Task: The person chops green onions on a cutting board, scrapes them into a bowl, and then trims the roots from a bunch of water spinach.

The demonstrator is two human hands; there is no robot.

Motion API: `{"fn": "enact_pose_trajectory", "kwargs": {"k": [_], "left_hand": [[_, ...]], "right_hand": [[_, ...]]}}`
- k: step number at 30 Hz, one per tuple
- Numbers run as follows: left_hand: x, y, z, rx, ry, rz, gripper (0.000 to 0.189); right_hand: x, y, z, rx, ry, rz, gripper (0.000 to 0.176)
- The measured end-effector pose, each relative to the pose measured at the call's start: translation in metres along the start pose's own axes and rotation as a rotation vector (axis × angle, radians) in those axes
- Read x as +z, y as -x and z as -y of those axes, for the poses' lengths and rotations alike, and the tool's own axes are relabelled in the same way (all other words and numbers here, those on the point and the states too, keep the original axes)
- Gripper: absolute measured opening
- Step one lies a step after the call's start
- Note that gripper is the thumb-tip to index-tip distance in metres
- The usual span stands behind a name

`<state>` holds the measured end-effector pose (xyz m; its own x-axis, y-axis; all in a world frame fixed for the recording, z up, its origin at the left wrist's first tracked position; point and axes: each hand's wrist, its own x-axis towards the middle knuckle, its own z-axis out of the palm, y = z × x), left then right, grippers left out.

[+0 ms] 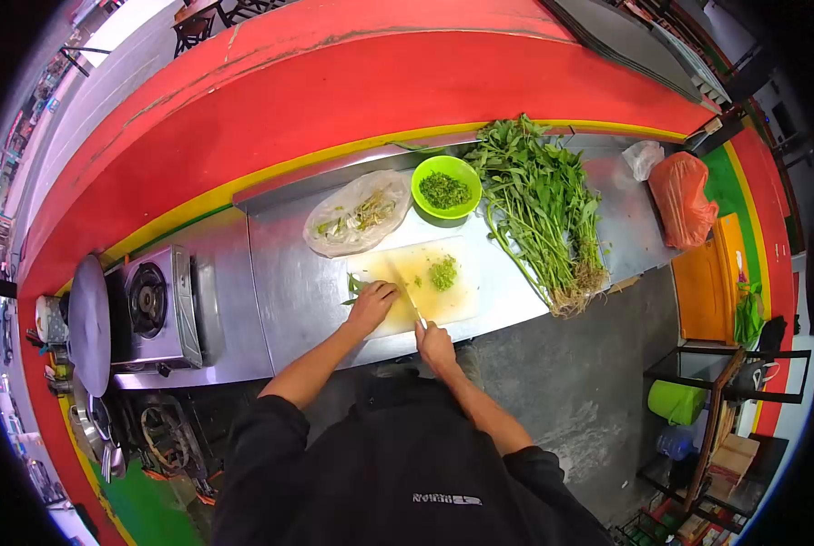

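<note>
Leafy greens (542, 196) are the item under work; on the steel counter (284, 264), the rooted bunch lies at right, well apart from the person. Near centre sits the cutting board (460, 305); beyond it, a plastic bag (320, 238) at left and a green bowl (448, 215) of chopped greens (445, 190). Step in hand is judged to be slicing; the next stroke would call for fingers kept clear of the blade. Right hand (436, 344) grasps a knife (408, 293), blade pointing far and left. Left hand (373, 308) is curled over the board's left part; whether it grips stalks cannot be told. Cut heap (443, 273) lies right of the knife; a few leaves (354, 284) show just left of the left fingers.
</note>
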<state>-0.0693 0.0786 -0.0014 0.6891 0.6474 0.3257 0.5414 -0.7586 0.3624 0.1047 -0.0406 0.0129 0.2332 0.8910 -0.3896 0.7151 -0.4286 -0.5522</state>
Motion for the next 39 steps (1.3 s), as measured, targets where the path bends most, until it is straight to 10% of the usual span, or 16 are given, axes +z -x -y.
{"fn": "enact_pose_trajectory", "kwargs": {"k": [39], "left_hand": [[0.012, -0.017, -0.002, 0.011, 0.099, -0.092, 0.035]], "right_hand": [[-0.04, 0.023, -0.015, 0.031, -0.257, 0.039, 0.053]]}}
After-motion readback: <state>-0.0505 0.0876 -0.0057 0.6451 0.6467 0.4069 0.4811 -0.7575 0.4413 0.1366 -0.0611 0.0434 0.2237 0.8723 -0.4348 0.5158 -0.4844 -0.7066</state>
